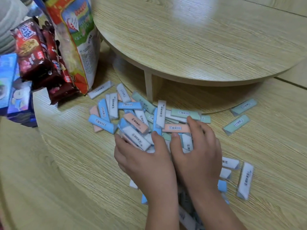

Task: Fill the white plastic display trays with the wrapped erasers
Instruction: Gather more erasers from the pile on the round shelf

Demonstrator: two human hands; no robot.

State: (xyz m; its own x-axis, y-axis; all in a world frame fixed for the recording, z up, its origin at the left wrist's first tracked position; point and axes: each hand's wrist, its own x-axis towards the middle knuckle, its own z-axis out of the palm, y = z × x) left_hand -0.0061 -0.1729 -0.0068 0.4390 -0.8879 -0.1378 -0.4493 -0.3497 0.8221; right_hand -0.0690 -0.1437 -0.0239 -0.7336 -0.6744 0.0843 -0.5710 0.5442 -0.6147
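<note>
Several wrapped erasers in blue, pink, green and white lie in a loose pile on the wood-grain floor. My left hand curls round a few white-wrapped erasers at the pile's near edge, thumb on one side and fingers on the other. My right hand lies right beside it, fingers bent over more erasers, its index fingertip on a pink one. No white display tray can be made out; something blurred lies under my forearms.
A low round wooden table stands just behind the pile. Snack packets and a large bag lean at the left, beside blue boxes. Stray erasers lie at the right and near right.
</note>
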